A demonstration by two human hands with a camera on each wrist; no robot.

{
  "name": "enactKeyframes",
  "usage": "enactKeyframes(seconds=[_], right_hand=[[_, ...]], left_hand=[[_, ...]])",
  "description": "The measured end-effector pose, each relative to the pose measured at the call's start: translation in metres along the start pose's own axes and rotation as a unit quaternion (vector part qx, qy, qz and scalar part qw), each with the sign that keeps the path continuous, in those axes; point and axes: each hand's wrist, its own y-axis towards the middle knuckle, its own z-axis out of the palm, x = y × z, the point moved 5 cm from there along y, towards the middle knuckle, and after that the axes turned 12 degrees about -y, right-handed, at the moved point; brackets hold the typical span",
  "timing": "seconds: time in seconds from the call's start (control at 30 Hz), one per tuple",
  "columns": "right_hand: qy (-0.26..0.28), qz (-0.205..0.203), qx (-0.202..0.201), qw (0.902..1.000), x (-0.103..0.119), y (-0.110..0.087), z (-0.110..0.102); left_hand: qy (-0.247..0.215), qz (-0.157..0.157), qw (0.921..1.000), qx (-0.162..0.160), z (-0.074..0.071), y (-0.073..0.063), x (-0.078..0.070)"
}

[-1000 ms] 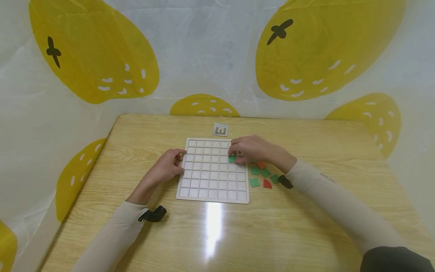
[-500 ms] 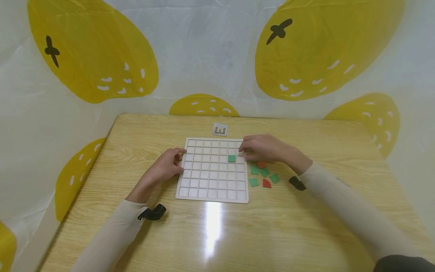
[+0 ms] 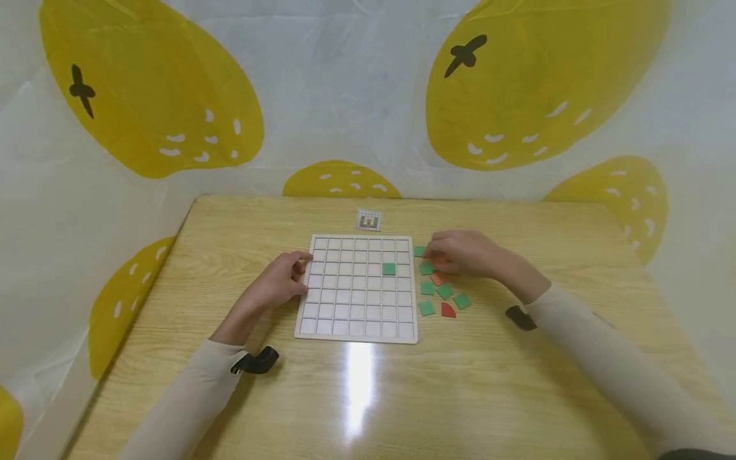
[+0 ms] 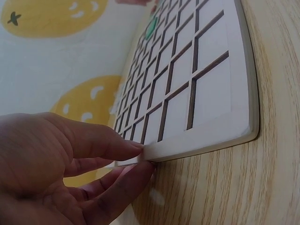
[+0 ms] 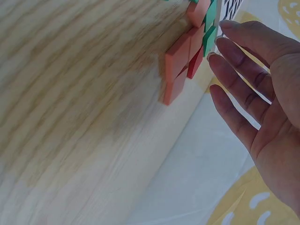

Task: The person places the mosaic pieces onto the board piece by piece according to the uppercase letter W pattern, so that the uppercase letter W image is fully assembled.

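Note:
A white grid board [image 3: 356,340] lies on the wooden table. One green square tile [image 3: 389,269] sits in a cell of its right half. My left hand [image 3: 280,278] touches the board's left edge with thumb and index fingertips set apart; in the left wrist view these fingertips [image 4: 133,149] rest right at the rim. My right hand [image 3: 468,254] hovers over loose tiles beside the board's right edge, partly hiding them. In the right wrist view its fingers are extended and hold nothing, close to orange tiles [image 5: 178,55] and a green tile [image 5: 209,41].
Several green tiles [image 3: 444,291], an orange tile [image 3: 439,279] and a red quarter-round tile [image 3: 448,310] lie right of the board. A small pattern card [image 3: 368,220] lies behind it. A sheet printed with yellow fruit [image 3: 345,128] hangs around the table [image 3: 517,383].
My right hand has left the green tile in its cell and moved right, off the board, to above the loose tiles. My left hand stays at the left edge.

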Motion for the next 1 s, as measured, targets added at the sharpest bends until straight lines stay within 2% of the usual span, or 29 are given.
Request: enactKeyframes(seconds=[0.3,0.73,1.0], right_hand=[[-0.018,0.022,-0.026,0.9993,-0.01,-0.016,0.005],[-0.001,0.049,-0.015,0.9987,-0.017,-0.035,0.009],[-0.011,0.055,-0.011,0.9984,-0.018,-0.042,0.011]], left_hand=[[0.001,0.003,1.0,0.002,0.0,0.001,0.001],[0.004,0.003,1.0,0.002,-0.001,-0.002,-0.001],[0.007,0.003,1.0,0.002,-0.001,-0.001,0.001]])
